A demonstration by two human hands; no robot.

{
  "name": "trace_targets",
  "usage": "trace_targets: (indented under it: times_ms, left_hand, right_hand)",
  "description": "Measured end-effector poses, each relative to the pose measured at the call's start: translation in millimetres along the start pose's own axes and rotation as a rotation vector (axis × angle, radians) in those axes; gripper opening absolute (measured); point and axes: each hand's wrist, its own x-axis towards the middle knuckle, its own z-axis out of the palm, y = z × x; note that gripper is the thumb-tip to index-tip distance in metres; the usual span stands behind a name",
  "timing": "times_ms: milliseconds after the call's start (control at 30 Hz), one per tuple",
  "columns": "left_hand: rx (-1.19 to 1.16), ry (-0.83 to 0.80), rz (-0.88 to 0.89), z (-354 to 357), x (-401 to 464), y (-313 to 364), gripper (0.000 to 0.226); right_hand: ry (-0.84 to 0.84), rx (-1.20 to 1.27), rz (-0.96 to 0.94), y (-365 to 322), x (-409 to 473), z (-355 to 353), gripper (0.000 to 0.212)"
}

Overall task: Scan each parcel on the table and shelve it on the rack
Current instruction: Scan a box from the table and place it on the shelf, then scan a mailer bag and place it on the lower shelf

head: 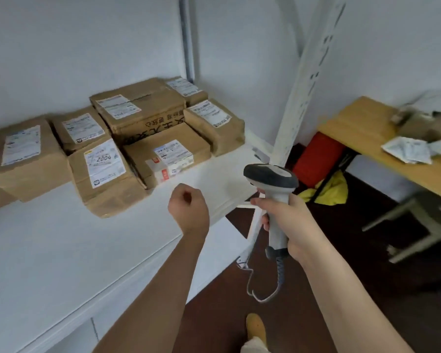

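Currently the right hand (288, 225) grasps the barcode scanner (274, 197) by its handle; the left hand (189, 207) is clenched, empty, above the rack shelf (61, 245). Shelved parcels (143, 133) lie beyond. Judged between parcels: next, fetch one from the wooden table (367, 133), far right.

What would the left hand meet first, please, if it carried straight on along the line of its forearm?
Probably the small parcel with the red-marked label on the rack shelf. The left hand, a fist holding nothing, points up and slightly left toward it. Depth is unclear, so it might pass over the shelf first.
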Motion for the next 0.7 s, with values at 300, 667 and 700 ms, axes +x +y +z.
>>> trace_targets:
  times_ms: [300,667,700]
  left_hand:
    - [0.134,-0.472,0.267,178.9,-93.4,4.3,0.035]
    - [0.094,-0.930,0.148,472.0,-278.1,15.0,0.027]
    - [0.107,-0.958,0.141,492.4,-294.8,15.6,0.028]
  right_hand:
    - [0.328,0.270,-0.003,4.4,32.8,-172.9,0.021]
    - [0.726,0.509,-0.071,-14.8,79.4,-472.8,0.034]
    - [0.760,0.535,-0.091,-18.1,80.7,-497.2,0.034]
